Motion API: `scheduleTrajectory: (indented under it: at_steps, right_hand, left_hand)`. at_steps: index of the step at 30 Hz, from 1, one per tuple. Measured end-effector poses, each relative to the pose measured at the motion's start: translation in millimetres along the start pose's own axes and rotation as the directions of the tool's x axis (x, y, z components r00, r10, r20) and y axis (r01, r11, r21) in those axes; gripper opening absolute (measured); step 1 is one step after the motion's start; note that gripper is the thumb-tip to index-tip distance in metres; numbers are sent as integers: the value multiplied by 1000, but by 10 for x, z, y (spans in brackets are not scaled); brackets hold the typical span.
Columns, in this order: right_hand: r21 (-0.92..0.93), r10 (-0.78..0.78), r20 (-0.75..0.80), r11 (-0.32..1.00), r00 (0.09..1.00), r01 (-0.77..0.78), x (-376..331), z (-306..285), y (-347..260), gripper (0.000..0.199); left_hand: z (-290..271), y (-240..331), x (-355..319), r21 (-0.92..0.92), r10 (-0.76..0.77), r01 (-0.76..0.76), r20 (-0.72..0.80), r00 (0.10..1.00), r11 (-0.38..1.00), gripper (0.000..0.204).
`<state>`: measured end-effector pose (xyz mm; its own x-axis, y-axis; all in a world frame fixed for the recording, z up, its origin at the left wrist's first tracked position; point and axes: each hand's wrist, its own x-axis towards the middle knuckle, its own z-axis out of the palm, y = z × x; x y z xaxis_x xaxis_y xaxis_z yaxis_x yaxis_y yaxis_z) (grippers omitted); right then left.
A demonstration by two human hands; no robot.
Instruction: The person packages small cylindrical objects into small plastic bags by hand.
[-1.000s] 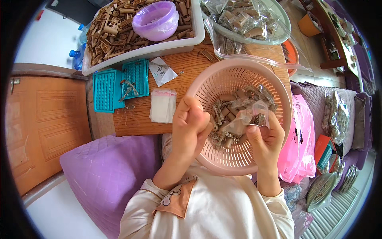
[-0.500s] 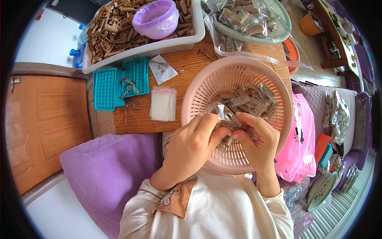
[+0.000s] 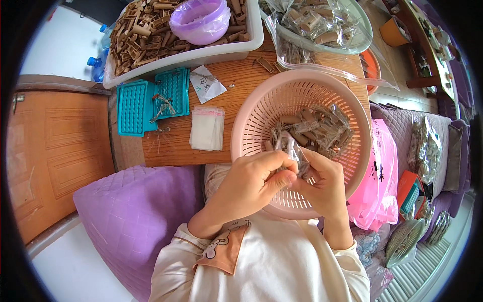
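The pink basket (image 3: 359, 151) sits on the near edge of the wooden table (image 3: 173, 148), brown pieces in clear wrapping (image 3: 327, 126) heaped inside it. A second ago the left hand (image 3: 251, 178) was raised by the basket's left rim, apart from the bag; now it has joined the right hand (image 3: 324, 186) over the basket's near part. The left fingers are curled in, thumb and forefinger pinching the bag's near end; the right thumb and forefinger grip its right side. The clear bag (image 3: 294, 148) is between them, above the basket; its long axis runs away from the person, far end tipped slightly leftward.
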<state>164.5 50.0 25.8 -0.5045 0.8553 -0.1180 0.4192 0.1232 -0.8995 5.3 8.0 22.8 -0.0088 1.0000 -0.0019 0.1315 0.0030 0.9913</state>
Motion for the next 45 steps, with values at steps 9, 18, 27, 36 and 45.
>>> scheduleTrajectory:
  at_steps: [9, 18, 27, 36, 45]
  right_hand:
    - [54, -41, 120, 998, 992, 35, 41, 63, 83, 47]
    - [306, 28, 147, 949, 989, -72, 58, 71, 57, 27]
    - [162, -42, -67, 985, 997, 52, 76, 201, -1, 26]
    - [-256, -328, -32, 916, 944, 309, 75, 225, -40, 39]
    - [-236, -302, -133, 935, 944, 265, 27, 137, -104, 26]
  left_hand:
    - [-273, -47, -49, -643, 31, 182, 306, 952, 744, 19]
    - [-104, -123, -84, -353, -39, -11, -134, 990, 935, 22]
    - [-139, -79, -112, -133, 158, -204, -294, 942, 970, 24]
    - [-42, -152, 15, 656, 563, -374, -95, 821, 656, 16]
    - [-372, -224, 111, 352, 306, -88, -631, 712, 932, 8]
